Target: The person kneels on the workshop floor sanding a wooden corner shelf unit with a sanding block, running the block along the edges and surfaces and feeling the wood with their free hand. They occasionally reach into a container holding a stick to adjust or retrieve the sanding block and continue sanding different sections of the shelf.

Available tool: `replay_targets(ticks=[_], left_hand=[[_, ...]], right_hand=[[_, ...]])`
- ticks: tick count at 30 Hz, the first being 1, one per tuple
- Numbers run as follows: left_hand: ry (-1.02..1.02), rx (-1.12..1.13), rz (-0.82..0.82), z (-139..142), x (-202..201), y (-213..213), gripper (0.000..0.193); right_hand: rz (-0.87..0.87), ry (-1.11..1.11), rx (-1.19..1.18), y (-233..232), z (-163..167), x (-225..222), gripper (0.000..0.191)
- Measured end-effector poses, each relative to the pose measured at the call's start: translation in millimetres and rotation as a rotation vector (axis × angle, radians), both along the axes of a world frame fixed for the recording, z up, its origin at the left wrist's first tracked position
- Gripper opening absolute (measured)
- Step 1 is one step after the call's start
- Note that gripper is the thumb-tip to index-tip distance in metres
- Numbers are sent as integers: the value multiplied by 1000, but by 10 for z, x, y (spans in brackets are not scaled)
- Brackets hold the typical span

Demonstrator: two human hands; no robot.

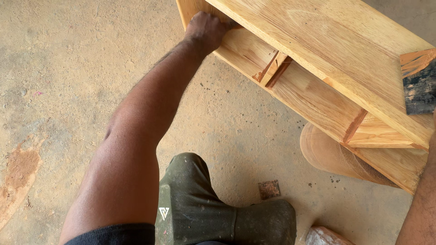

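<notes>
My left hand (206,29) is closed over the upper left corner of a light wooden cabinet frame (327,50) that lies tilted across the top right. The fingers curl over the edge of its top board and are partly hidden behind it. Beneath that board runs a lower board (313,97) with short upright dividers (272,70) between the two. Only my right forearm (422,208) shows, along the right edge; that hand is out of view. A dark, worn sheet with a frayed orange edge (420,86) rests on the top board at the far right.
The frame rests on a round wooden block (327,154). My knee in olive shorts (200,204) is at the bottom centre. A small brown square scrap (269,189) and a reddish block (324,237) lie on the dusty concrete floor (68,68).
</notes>
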State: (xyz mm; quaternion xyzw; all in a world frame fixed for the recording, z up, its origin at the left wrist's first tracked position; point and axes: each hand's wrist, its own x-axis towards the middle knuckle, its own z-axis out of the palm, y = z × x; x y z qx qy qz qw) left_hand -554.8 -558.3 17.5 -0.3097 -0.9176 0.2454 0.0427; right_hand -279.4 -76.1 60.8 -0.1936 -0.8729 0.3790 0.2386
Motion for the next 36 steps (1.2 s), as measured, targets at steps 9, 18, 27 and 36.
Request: replay_targets(ticks=[9, 18, 27, 36], left_hand=[[41, -130, -81, 125, 11, 112, 88], [69, 2, -112, 77, -5, 160, 86], [-16, -330, -31, 394, 216, 146, 47], [207, 39, -157, 267, 96, 19, 71]], right_hand=[[28, 13, 23, 70, 23, 10, 34], [59, 19, 23, 158, 10, -45, 42], [61, 26, 29, 142, 98, -65, 50], [-81, -15, 18, -135, 277, 40, 51]])
